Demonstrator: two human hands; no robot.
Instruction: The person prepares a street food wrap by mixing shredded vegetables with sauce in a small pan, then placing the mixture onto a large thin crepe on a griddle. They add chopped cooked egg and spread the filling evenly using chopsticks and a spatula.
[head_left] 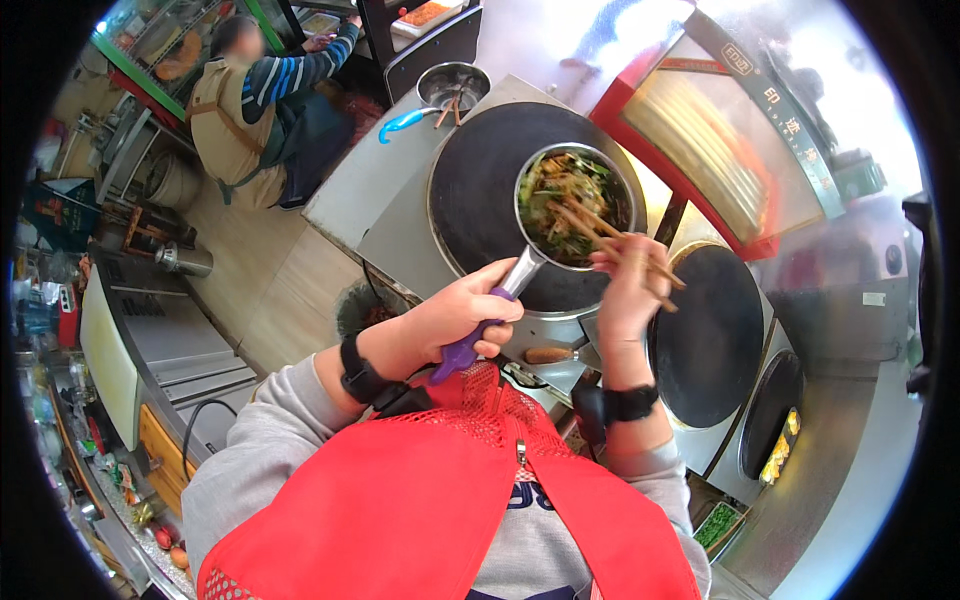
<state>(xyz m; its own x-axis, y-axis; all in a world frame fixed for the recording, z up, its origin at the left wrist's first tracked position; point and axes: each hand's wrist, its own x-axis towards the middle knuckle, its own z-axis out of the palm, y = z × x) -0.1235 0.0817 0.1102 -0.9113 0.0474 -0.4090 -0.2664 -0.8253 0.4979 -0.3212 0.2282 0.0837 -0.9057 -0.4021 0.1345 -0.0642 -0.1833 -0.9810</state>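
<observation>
My left hand (467, 312) is closed round the purple handle (466, 345) of a small steel saucepan (526, 262). The pan sits over a round black griddle (478, 185), though whether it touches the plate I cannot tell. Inside it lies a mix of green leaves and pale shreds (560, 190). My right hand (632, 285) grips a pair of wooden chopsticks (592, 222), their tips down in the food. Below the pan, a tool with a wooden handle (549, 355) lies near the griddle's front edge.
A second pan with a blue handle (405, 123) stands at the griddle's far left. Two more black griddles (707, 335) (775, 415) lie to the right. A red-framed glass case (690, 130) rises behind them. Another person (255, 115) works at the far left. A bin (362, 310) stands below.
</observation>
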